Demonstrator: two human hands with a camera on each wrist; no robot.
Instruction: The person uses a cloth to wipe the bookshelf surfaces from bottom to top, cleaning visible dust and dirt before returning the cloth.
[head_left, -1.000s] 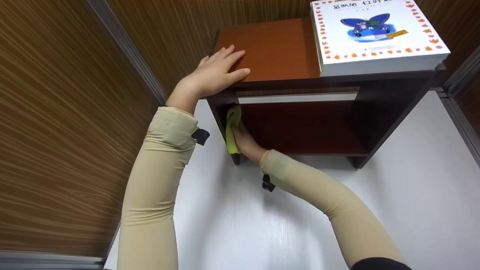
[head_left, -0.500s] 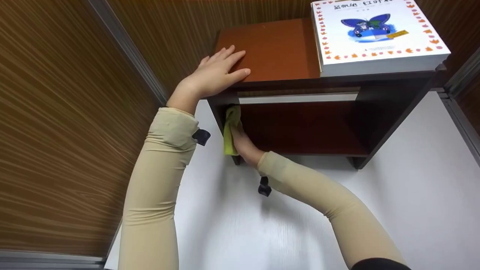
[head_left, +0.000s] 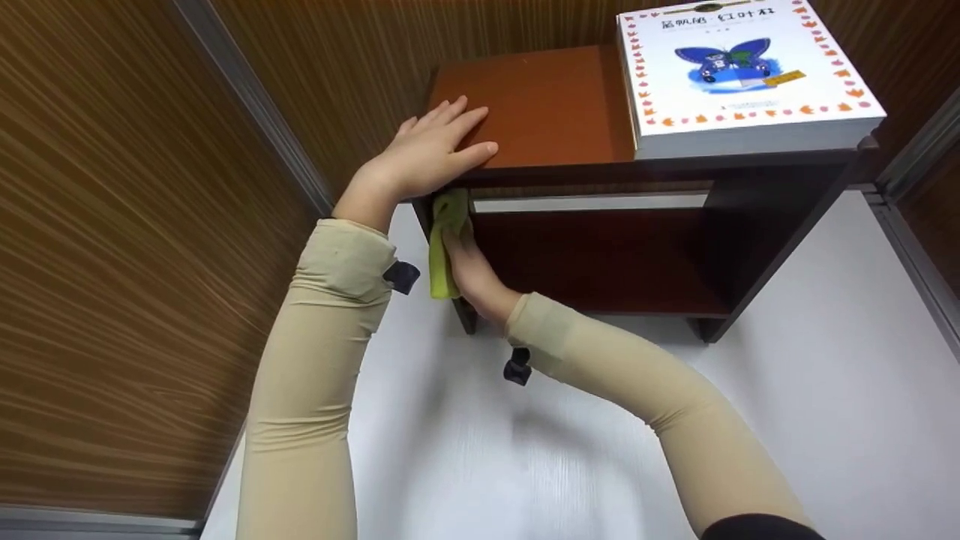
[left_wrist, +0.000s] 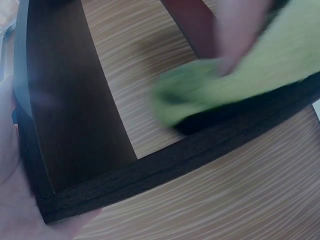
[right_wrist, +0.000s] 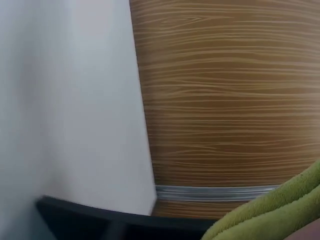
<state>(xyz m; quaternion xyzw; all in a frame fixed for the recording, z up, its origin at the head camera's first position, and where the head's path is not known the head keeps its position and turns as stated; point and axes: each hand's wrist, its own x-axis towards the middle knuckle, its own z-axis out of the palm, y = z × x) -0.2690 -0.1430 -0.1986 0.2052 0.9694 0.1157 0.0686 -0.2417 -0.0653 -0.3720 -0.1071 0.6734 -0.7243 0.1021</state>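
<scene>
My left hand [head_left: 420, 154] rests with spread fingers on the left end of the brown top of a small wooden shelf unit [head_left: 536, 105]. In the left wrist view its palm [left_wrist: 20, 200] lies along the dark edge of the shelf unit. My right hand [head_left: 476, 274] reaches low and holds a yellow-green cloth [head_left: 442, 262] against the left side panel [head_left: 463, 311], near its front edge. The cloth [left_wrist: 200, 90] is blurred over that panel in the left wrist view. Folds of the cloth [right_wrist: 272, 220] fill the lower right corner of the right wrist view.
A thick stack of books [head_left: 742, 82] with a butterfly on the top cover sits on the right of the shelf top. Below lies a dark red lower shelf [head_left: 600, 262]. Wood-grain walls [head_left: 127, 225] stand left and behind, over a white floor [head_left: 570, 465].
My right hand and the cloth have shifted left and slightly up along the side panel toward its front edge. The left hand stays in place; the head view has tilted slightly.
</scene>
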